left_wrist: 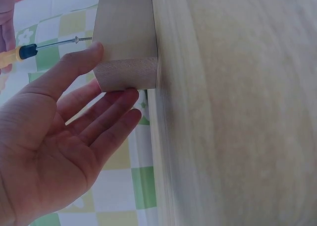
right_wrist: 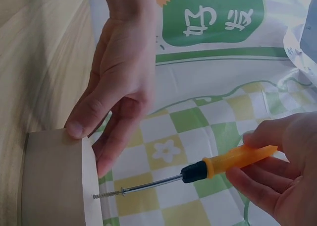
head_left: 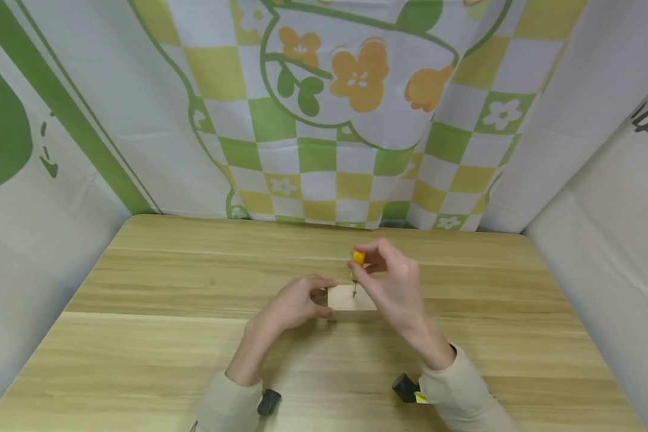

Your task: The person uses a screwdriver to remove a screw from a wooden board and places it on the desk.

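Observation:
A pale wooden block lies on the table, its long side running left to right. My left hand grips the block's left end, thumb on the near side and fingers around the far side. In my right hand, thumb and fingers pinch the yellow handle of a screwdriver, which has a dark collar and a thin metal shaft. The shaft points down at the block. At its tip a screw stands upright, its point at the block's top face and its head against the screwdriver.
The wood-grain table spreads around both hands. Behind it hangs a checked green, yellow and white curtain with flowers. White cloth walls stand at both sides. Dark wrist devices sit at the sleeves.

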Tool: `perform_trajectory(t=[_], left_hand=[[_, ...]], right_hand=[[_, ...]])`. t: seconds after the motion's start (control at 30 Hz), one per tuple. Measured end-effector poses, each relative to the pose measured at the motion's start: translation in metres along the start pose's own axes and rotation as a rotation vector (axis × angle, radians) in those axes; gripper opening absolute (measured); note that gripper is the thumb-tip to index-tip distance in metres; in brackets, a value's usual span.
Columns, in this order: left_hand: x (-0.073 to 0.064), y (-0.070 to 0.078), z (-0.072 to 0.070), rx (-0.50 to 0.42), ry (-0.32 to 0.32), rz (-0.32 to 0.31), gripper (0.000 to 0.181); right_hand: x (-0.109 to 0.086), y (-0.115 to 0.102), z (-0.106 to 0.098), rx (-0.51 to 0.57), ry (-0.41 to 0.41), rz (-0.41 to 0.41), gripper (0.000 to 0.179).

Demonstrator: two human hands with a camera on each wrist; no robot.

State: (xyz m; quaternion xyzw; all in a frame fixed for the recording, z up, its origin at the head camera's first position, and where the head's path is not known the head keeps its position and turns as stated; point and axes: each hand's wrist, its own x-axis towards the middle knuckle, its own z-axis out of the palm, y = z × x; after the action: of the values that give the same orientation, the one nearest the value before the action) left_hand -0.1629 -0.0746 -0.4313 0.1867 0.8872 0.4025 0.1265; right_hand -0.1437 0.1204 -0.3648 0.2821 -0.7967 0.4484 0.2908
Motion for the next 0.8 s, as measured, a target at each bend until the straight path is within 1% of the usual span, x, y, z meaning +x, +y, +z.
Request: perform_trajectory(t=[0.2, 0.33, 0.43, 0.6, 0.7, 0.8], left_hand=[[-0.0013, 0.0005, -0.0013, -0.010, 0.004, -0.015, 0.060], [-0.0007, 0.0002, -0.0008, -0.005, 0.003, -0.007, 0.059], [0.0001, 0.0000, 0.0000, -0.008, 0.001, -0.011, 0.058], [0.0011, 0.0005, 0.0009, -0.014, -0.003, -0.019, 0.058], [0.0009, 0.0009, 0.0006, -0.016, -0.006, -0.020, 0.059], [0.0002, 0.0006, 0.0004, -0.016, -0.007, -0.015, 0.059]], right_hand=[[0.0009, -0.0023, -0.0022, 0.002, -0.052, 0.055, 0.026], [-0.0008, -0.0054, -0.0007, 0.038, -0.093, 0.086, 0.026], [-0.0020, -0.0073, 0.0002, 0.062, -0.109, 0.099, 0.028], [-0.0027, -0.0060, -0.0006, 0.056, -0.096, 0.105, 0.027], [-0.0020, -0.0054, -0.0019, 0.026, -0.071, 0.113, 0.023], [-0.0013, -0.0053, -0.0023, -0.013, -0.054, 0.120, 0.023]])
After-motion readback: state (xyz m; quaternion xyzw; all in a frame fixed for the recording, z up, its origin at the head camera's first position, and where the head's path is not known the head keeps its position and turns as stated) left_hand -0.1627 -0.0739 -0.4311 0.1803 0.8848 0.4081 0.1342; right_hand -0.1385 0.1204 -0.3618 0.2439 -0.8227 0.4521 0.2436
